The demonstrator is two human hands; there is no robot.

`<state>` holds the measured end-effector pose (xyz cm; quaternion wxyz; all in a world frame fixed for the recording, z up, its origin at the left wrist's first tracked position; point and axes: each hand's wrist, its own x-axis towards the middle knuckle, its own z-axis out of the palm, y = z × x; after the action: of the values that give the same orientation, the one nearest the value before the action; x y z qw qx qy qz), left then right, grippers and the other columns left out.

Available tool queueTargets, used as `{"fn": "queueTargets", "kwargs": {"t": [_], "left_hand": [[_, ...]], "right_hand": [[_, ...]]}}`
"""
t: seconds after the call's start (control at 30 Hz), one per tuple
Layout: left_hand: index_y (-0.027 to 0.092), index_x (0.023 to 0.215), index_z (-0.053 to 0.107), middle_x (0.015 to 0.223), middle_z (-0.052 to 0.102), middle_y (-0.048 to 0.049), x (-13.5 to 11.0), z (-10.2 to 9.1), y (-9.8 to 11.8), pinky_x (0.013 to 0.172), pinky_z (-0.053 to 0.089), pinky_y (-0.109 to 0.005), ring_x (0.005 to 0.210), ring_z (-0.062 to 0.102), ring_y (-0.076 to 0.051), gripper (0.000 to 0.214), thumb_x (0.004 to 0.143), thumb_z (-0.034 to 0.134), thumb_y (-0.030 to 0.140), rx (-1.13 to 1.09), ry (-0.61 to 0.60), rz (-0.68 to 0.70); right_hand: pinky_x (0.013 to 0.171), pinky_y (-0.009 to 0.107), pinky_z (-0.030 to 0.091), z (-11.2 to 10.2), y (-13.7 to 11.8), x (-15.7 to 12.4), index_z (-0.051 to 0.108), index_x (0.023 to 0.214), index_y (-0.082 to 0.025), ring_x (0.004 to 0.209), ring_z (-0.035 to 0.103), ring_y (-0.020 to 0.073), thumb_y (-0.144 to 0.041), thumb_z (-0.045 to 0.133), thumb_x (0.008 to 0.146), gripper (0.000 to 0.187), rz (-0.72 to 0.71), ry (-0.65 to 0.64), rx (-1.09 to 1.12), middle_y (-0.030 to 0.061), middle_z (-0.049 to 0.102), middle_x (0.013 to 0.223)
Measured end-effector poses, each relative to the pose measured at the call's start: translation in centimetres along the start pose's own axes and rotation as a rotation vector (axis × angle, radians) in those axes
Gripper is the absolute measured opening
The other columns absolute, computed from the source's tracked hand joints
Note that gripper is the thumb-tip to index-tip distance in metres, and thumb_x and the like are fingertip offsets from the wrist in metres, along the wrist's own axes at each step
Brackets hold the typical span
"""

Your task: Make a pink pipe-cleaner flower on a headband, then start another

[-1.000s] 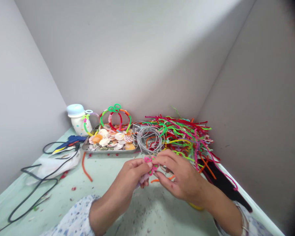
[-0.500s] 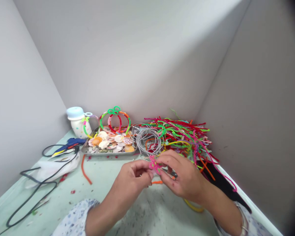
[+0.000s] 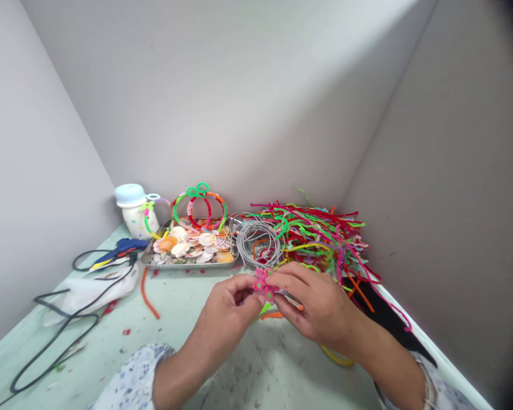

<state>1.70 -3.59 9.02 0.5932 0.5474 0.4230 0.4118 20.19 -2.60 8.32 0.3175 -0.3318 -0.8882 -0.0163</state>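
Note:
A small pink pipe-cleaner flower (image 3: 265,285) with green spots in its petals is pinched between both hands above the table. My left hand (image 3: 231,310) closes thumb and fingertips on its left side. From the right, my right hand (image 3: 314,299) grips the flower with its thumb and forefinger. Under the fingers, a bit of green pipe cleaner (image 3: 265,308) and an orange pipe cleaner (image 3: 272,315) show. My palms and curled fingers hide part of what lies behind.
A metal tray (image 3: 188,265) of shells stands behind my hands, next to coiled grey wire (image 3: 260,245). A heap of coloured pipe cleaners (image 3: 320,233) fills the back right. Leftward are a lidded white bottle (image 3: 139,219), a blue glue gun (image 3: 128,246) and its black cord (image 3: 29,361).
The flower has turned so that its petals face me more openly, and it has shifted slightly left. Both hands still hold it, with the right fingers moved a little.

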Motion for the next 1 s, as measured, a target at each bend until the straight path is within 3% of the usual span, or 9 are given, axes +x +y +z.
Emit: {"fn": "queueTargets", "kwargs": {"t": [0.2,0.37,0.53,0.77,1.0], "left_hand": [[0.016,0.091,0.066,0.086,0.068,-0.0033,0.21,0.03,-0.54,0.071,0.043,-0.027,0.076,0.058,-0.016,0.020,0.071,0.067,0.022,-0.021,0.010,0.022],[0.016,0.082,0.067,0.074,0.067,-0.0012,0.32,-0.13,-0.87,0.060,0.041,-0.024,0.064,0.056,-0.013,0.014,0.071,0.068,0.024,0.026,0.058,-0.001],[0.016,0.080,0.069,0.081,0.070,-0.0030,0.38,-0.17,-0.67,0.069,0.045,-0.026,0.076,0.060,-0.017,0.012,0.072,0.068,0.025,-0.002,0.046,0.020],[0.014,0.084,0.066,0.083,0.068,-0.0049,0.36,-0.14,-0.56,0.073,0.044,-0.029,0.077,0.058,-0.018,0.015,0.075,0.064,0.027,0.016,0.015,0.016],[0.014,0.079,0.063,0.073,0.063,-0.0021,0.18,-0.12,-0.42,0.064,0.039,-0.027,0.068,0.052,-0.015,0.014,0.075,0.063,0.028,0.045,0.016,0.010]], "right_hand": [[0.069,0.028,0.050,0.00,-0.15,0.08,0.057,0.105,-0.021,0.085,0.062,0.0171,-0.017,0.051,0.088,0.018,0.020,0.004,-0.002,0.0059,0.063,0.096],[0.072,0.030,0.051,-0.24,-0.18,0.14,0.057,0.106,-0.020,0.089,0.061,0.0187,-0.016,0.052,0.087,0.020,0.010,-0.024,0.001,0.0070,0.064,0.098],[0.074,0.032,0.052,-0.13,0.03,0.05,0.056,0.108,-0.020,0.090,0.061,0.0194,-0.015,0.050,0.088,0.021,0.008,-0.059,-0.020,0.0078,0.064,0.100],[0.070,0.031,0.052,0.11,0.16,0.09,0.056,0.107,-0.019,0.089,0.062,0.0191,-0.017,0.045,0.092,0.018,-0.027,-0.031,-0.075,0.0082,0.064,0.100],[0.071,0.030,0.052,-0.10,0.11,0.08,0.057,0.103,-0.018,0.087,0.062,0.0187,-0.018,0.049,0.092,0.014,-0.031,-0.038,-0.068,0.0075,0.065,0.095]]}}
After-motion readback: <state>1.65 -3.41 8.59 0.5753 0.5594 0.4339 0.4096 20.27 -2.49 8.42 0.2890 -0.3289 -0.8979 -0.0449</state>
